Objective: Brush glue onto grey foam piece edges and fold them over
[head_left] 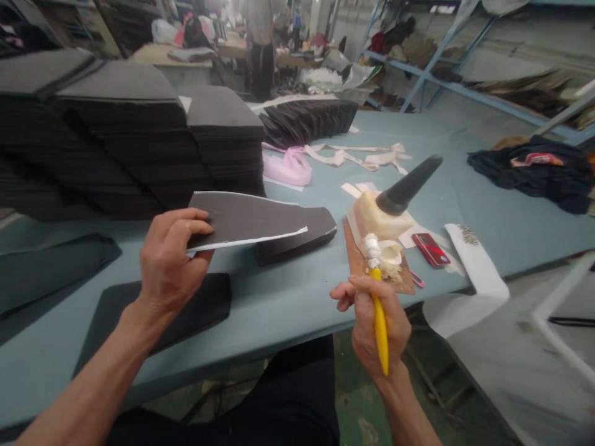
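Note:
My left hand (pixel 170 260) grips a flat dark grey cut piece (pixel 246 220) with a white edge and holds it level above the blue-grey table (pixel 288 297). A small stack of similar dark pieces (pixel 320 232) lies just beneath its far end. My right hand (pixel 372 316) is closed round a yellow-handled brush (pixel 380 322). The brush's whitish, glue-caked tip (pixel 372 246) points up, close to a glue-smeared brown board (pixel 360 260). On that board stands a cream glue container with a black cone spout (pixel 404 186).
Tall stacks of dark cut pieces (pixel 116 136) fill the table's left and back. More dark pieces (pixel 195 303) lie near the front edge. A pink bag (pixel 288 167), cloth strips (pixel 362 155), a red phone (pixel 430 248), white paper (pixel 474 266) and dark clothing (pixel 534 170) lie to the right. A person stands far behind.

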`<state>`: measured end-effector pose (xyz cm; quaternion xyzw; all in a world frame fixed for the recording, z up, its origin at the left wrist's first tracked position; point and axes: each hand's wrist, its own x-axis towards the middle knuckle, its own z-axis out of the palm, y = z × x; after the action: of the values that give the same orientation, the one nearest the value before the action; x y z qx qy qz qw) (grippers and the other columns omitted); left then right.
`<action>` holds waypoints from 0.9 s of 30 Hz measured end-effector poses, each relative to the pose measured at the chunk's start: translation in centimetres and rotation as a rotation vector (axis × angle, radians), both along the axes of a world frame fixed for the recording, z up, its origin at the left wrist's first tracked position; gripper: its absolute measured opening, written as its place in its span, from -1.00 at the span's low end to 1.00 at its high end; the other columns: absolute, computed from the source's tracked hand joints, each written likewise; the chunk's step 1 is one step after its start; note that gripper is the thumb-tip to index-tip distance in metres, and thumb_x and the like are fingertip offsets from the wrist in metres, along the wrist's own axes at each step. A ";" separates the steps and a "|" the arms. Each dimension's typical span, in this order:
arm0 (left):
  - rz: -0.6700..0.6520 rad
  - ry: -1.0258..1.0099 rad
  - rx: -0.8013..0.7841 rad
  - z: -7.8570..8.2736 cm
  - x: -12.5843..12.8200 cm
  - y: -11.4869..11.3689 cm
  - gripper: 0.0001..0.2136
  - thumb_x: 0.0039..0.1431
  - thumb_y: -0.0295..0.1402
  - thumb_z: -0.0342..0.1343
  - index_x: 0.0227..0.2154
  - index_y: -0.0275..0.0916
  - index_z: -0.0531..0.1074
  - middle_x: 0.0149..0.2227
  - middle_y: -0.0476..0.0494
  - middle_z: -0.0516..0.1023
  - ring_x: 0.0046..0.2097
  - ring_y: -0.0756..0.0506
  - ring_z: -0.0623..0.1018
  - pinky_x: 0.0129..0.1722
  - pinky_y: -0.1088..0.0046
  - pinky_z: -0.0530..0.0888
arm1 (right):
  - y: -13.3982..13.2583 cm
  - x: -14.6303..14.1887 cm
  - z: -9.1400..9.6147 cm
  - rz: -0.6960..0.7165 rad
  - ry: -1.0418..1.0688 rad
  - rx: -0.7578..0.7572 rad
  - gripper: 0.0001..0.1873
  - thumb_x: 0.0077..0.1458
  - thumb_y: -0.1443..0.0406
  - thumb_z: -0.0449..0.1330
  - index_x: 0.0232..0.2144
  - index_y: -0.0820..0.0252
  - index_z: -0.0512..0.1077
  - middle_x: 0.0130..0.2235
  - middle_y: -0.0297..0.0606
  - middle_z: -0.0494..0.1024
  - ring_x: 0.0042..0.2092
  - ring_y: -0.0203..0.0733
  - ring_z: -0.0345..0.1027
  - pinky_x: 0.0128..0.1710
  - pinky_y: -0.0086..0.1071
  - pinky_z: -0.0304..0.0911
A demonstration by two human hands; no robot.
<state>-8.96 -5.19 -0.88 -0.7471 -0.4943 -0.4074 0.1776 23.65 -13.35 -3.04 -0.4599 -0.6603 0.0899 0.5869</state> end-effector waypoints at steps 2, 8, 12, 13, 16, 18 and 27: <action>0.032 0.013 0.058 0.1 -1.7 -2.1 -0.93 0.35 -0.42 0.25 -0.16 -0.16 0.49 0.01 -0.25 0.72 0.06 -0.23 0.68 0.12 0.14 0.61 | 0.0 -0.5 0.0 -0.001 -0.042 -0.030 -0.81 0.45 0.42 0.14 -0.07 0.05 0.51 -0.35 -0.47 0.73 -0.49 -0.42 0.51 -0.41 -0.55 0.51; 0.133 -0.278 -0.084 -0.5 -3.7 -7.8 -0.94 0.34 -0.33 0.27 -0.19 -0.07 0.49 -0.07 -0.08 0.76 -0.03 -0.18 0.75 0.02 0.19 0.65 | 0.1 -2.5 0.2 0.005 -0.095 -0.024 -0.92 0.39 0.36 0.25 -0.17 0.08 0.54 -0.35 -0.39 0.76 -0.51 -0.34 0.54 -0.42 -0.49 0.54; 0.167 -0.564 -0.241 -1.1 -3.5 -10.1 -0.93 0.31 -0.23 0.28 -0.23 -0.03 0.51 -0.10 -0.02 0.77 -0.06 -0.19 0.76 0.02 0.16 0.67 | 0.6 -3.9 1.2 0.049 -0.072 0.012 -0.94 0.35 0.34 0.31 -0.23 0.08 0.55 -0.35 -0.37 0.76 -0.53 -0.33 0.53 -0.47 -0.48 0.52; 0.158 -0.568 -0.240 -1.1 -3.6 -10.5 -0.92 0.30 -0.22 0.29 -0.23 -0.02 0.52 -0.10 -0.02 0.77 -0.07 -0.19 0.77 0.02 0.16 0.66 | 0.8 -4.2 1.5 0.058 -0.067 0.030 -0.94 0.34 0.35 0.32 -0.22 0.08 0.55 -0.34 -0.36 0.77 -0.52 -0.32 0.54 -0.46 -0.48 0.53; 0.141 -0.520 -0.241 -1.1 -4.5 -11.5 -0.92 0.27 -0.18 0.27 -0.24 0.01 0.52 -0.12 0.02 0.79 -0.09 -0.20 0.77 0.00 0.15 0.66 | 1.6 -4.7 2.9 0.082 -0.072 0.112 -0.91 0.31 0.38 0.34 -0.19 0.08 0.54 -0.29 -0.31 0.79 -0.48 -0.32 0.56 -0.43 -0.47 0.54; 0.156 -0.504 -0.263 -1.0 -5.2 -12.1 -0.94 0.27 -0.17 0.23 -0.25 0.05 0.52 -0.11 0.04 0.79 -0.09 -0.22 0.78 0.00 0.12 0.66 | 2.3 -5.0 4.1 0.117 -0.092 0.180 -0.85 0.29 0.39 0.37 -0.17 0.07 0.50 -0.18 -0.23 0.82 -0.45 -0.33 0.57 -0.40 -0.47 0.55; 0.116 -0.503 -0.304 -2.5 -8.8 -14.6 -0.88 0.14 -0.10 0.29 -0.23 0.24 0.57 -0.07 0.10 0.80 -0.03 -0.38 0.77 0.12 -0.13 0.61 | 3.6 -6.8 7.9 0.459 -0.234 0.311 -0.76 0.31 0.43 0.35 -0.16 0.01 0.39 0.16 -0.09 0.76 -0.40 -0.35 0.59 -0.32 -0.37 0.58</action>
<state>-17.81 -19.84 -3.39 -0.6115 -0.6198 -0.4901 -0.0413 16.89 -9.78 4.87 -0.2107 -0.8159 0.0645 0.5346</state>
